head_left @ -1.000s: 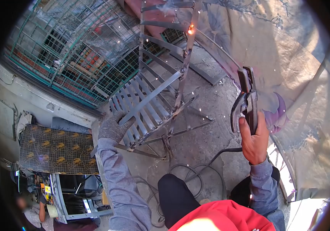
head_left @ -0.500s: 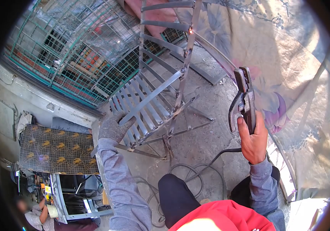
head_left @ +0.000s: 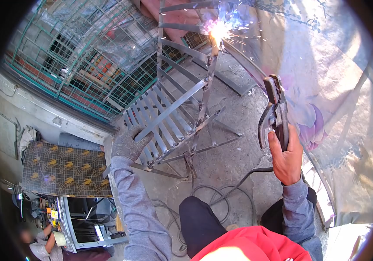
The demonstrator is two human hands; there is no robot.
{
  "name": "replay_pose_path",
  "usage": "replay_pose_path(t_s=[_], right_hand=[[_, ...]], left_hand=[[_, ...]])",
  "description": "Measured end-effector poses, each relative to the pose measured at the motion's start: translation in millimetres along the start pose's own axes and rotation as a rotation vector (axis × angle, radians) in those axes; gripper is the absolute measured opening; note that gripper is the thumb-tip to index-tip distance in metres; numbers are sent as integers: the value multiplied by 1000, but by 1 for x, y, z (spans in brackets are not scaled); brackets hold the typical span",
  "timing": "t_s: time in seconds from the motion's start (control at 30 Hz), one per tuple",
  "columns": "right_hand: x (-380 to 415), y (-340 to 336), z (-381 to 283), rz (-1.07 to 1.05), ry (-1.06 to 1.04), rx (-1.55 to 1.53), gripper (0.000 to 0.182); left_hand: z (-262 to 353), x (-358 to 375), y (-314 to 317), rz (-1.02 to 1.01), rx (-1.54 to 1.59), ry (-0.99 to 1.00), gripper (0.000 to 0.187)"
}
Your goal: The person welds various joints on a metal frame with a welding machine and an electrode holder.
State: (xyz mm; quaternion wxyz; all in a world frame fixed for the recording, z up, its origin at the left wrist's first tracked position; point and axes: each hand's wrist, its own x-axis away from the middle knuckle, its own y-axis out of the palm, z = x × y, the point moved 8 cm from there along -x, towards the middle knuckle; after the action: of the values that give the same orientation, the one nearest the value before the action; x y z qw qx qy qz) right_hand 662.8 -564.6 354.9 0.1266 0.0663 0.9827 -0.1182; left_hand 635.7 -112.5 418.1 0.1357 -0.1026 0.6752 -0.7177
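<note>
A slatted metal chair frame (head_left: 175, 108) stands in the middle, its back rising to the top of the view. My left hand (head_left: 129, 144), in a grey glove, grips the lower end of a flat metal bar (head_left: 173, 106) that slants across the frame. My bare right hand (head_left: 287, 157) is wrapped round a welding electrode holder (head_left: 278, 108). From its jaws a thin electrode (head_left: 245, 58) runs up and left to the right upright of the chair back. At that contact a bright arc (head_left: 219, 32) throws sparks and bluish smoke, hiding the joint.
Coiled cable (head_left: 221, 195) lies on the concrete floor by my knees. Wire mesh (head_left: 77, 56) stands at the upper left, and a patterned board (head_left: 66, 169) below it. Flowered cloth (head_left: 339, 87) hangs at the right. Another person (head_left: 47, 243) is at the lower left.
The small glowing spot on the upright has become a bright arc with sparks and smoke. Both of my hands are in nearly the same place.
</note>
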Motion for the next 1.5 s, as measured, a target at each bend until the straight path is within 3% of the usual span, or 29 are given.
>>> replay_pose_path(t_s=[0.57, 0.63, 0.87, 0.93, 1.5], right_hand=[[-2, -1, 15, 33, 94, -120, 31], [-3, -2, 3, 45, -13, -23, 31], [-1, 1, 3, 7, 29, 9, 31], [-1, 2, 2, 14, 7, -1, 31], [-3, 3, 3, 15, 14, -17, 29]], left_hand=[[-1, 1, 0, -33, -40, -37, 60], [1, 1, -1, -50, -29, -39, 60], [0, 2, -1, -15, -20, -35, 59], [7, 4, -6, 42, 26, 9, 49], [3, 1, -2, 20, 0, 24, 48]])
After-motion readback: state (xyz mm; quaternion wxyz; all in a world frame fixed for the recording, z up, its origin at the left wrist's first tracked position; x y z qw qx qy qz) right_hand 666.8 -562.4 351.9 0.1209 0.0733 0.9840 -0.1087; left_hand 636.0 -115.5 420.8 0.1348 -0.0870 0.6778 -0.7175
